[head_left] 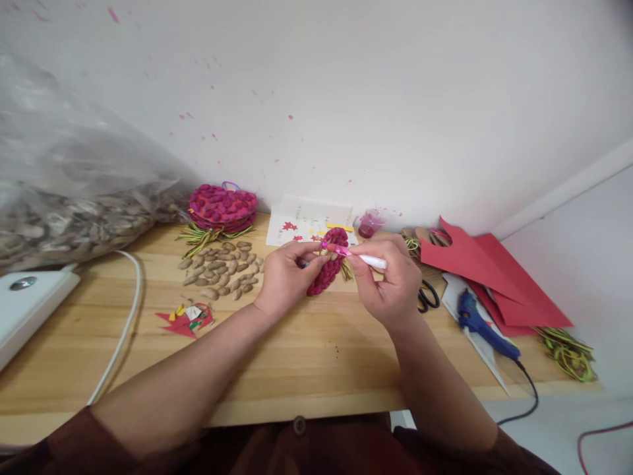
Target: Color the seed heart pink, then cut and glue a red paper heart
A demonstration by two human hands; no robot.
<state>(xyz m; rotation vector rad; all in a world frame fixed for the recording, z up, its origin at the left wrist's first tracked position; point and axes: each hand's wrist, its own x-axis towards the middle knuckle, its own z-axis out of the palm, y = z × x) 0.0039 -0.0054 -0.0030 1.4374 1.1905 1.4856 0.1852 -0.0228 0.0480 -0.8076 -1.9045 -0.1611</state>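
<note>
My left hand (285, 278) pinches a small peanut (326, 253) between thumb and fingertips; part of it looks bright pink. In my right hand (393, 284) is a white-handled paintbrush (373, 262), held like a pen. Its pink tip touches or nearly touches the peanut; I cannot tell which. Just behind and below the fingertips is a pink craft piece covered with painted peanut shells (321, 282), partly hidden by my hands. Beyond it stands a small clear cup of dark pink paint (370, 224). Unpainted peanuts (222, 267) lie spread to the left of my left hand.
A bag of peanuts (89, 221) and a white box (32, 307) with a cable occupy the left. Stacked pink pieces (222, 204) and a white sheet (281, 231) stand behind. Scissors (429, 295), a blue glue gun (484, 326) and red paper (531, 290) lie right.
</note>
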